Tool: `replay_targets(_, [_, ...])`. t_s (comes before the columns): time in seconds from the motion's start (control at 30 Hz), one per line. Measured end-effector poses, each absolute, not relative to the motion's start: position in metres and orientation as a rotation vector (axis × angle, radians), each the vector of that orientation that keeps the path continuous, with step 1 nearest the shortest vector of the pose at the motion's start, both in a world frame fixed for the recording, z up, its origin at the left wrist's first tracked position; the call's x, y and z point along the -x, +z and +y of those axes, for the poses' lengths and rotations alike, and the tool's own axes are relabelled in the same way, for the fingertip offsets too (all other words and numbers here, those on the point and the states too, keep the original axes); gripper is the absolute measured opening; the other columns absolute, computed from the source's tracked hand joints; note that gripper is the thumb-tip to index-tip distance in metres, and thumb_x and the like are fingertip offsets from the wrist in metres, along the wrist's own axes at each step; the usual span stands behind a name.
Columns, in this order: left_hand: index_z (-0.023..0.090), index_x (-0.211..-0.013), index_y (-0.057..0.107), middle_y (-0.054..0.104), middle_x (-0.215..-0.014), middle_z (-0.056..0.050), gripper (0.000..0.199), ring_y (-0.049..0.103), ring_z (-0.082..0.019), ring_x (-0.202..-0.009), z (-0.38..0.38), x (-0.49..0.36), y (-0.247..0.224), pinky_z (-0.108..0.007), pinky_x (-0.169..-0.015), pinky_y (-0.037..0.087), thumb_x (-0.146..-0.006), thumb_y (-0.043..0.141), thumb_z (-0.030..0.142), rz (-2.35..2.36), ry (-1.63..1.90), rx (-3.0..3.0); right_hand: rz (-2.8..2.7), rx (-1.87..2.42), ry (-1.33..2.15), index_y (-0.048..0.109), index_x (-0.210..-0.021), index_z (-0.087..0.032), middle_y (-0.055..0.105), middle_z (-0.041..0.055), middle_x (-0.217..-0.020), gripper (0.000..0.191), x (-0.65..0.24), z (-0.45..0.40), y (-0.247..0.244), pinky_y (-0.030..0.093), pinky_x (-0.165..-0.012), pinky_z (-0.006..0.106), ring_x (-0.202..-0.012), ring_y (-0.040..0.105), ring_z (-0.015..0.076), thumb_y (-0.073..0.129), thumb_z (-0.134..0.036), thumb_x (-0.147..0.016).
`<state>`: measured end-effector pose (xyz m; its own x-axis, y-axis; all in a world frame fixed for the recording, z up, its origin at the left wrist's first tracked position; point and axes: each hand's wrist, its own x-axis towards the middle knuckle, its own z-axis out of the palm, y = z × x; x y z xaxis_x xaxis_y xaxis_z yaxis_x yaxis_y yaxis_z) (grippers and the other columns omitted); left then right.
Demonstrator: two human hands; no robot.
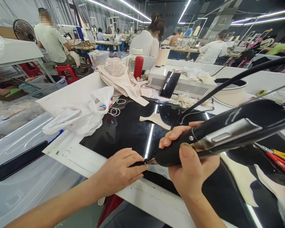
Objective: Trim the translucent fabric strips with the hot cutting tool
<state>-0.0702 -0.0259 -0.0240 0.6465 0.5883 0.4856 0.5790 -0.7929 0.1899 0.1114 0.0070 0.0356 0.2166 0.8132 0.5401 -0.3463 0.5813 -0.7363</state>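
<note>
A right hand (192, 167) wraps around a black handheld tool (218, 129), its tip over the near edge of a glossy black sheet (125, 136) on a white table (68, 155). At that tip, the fingers of the left hand (123, 172) close on a small dark piece (137, 164). A beige fabric cutout (155, 120) lies on the sheet's middle; red-handled scissors (275, 158) rest on its right side. A white plastic bag (85, 110) overlaps its left edge, while beyond its far edge stand a phone (170, 84) and a red bottle (138, 67).
</note>
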Motion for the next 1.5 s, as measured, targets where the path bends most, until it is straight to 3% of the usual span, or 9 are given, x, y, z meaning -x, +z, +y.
replay_targets(0.33, [0.016,-0.115,0.072,0.078,-0.112,-0.005,0.021,0.073,-0.016,-0.103,-0.027,0.07,-0.021,-0.039,-0.11,0.054,-0.109,0.053,0.021,1.039,0.973,-2.736,-1.086,0.571,0.825,0.058,-0.115,-0.027,0.067,-0.0041,-0.085,0.032,-0.112,0.006,0.036,0.055,-0.06,0.034,-0.064,0.062,0.0151,0.075,-0.023,-0.088])
replay_targets(0.77, [0.016,-0.11,0.072,0.079,-0.11,-0.005,0.022,0.073,-0.018,-0.102,-0.024,0.084,-0.016,-0.039,-0.107,0.056,-0.108,0.05,0.018,1.095,0.958,-2.692,-1.075,0.562,0.857,0.058,-0.113,-0.027,0.063,-0.0031,-0.08,0.038,-0.099,-0.001,0.04,0.055,-0.058,0.035,-0.062,0.06,0.0164,0.081,-0.036,-0.084])
replay_targets(1.0, [0.017,-0.118,0.072,0.077,-0.112,-0.006,0.023,0.07,-0.019,-0.105,-0.025,0.083,-0.016,-0.038,-0.106,0.056,-0.108,0.051,0.019,1.053,0.933,-2.697,-1.096,0.528,0.876,0.058,-0.115,-0.027,0.066,-0.0032,-0.083,0.032,-0.095,-0.004,0.038,0.055,-0.059,0.033,-0.063,0.063,0.0152,0.077,-0.026,-0.089])
replay_targets(1.17, [0.022,-0.121,0.072,0.074,-0.119,-0.006,0.023,0.067,-0.022,-0.113,-0.02,0.089,-0.025,-0.041,-0.103,0.058,-0.106,0.055,0.02,1.049,0.898,-2.725,-1.104,0.542,0.843,0.06,-0.117,-0.027,0.066,-0.0028,-0.085,0.035,-0.102,0.003,0.039,0.055,-0.059,0.034,-0.065,0.062,0.0157,0.08,-0.029,-0.087])
replay_targets(1.5, [0.019,-0.111,0.073,0.073,-0.111,-0.005,0.018,0.069,-0.018,-0.103,-0.014,0.083,-0.025,-0.043,-0.113,0.051,-0.106,0.056,0.019,0.849,0.85,-2.758,-1.119,0.652,0.79,0.064,-0.122,-0.028,0.066,-0.0017,-0.085,0.049,-0.141,-0.012,0.043,0.057,-0.058,0.032,-0.067,0.063,0.0167,0.089,-0.034,-0.08])
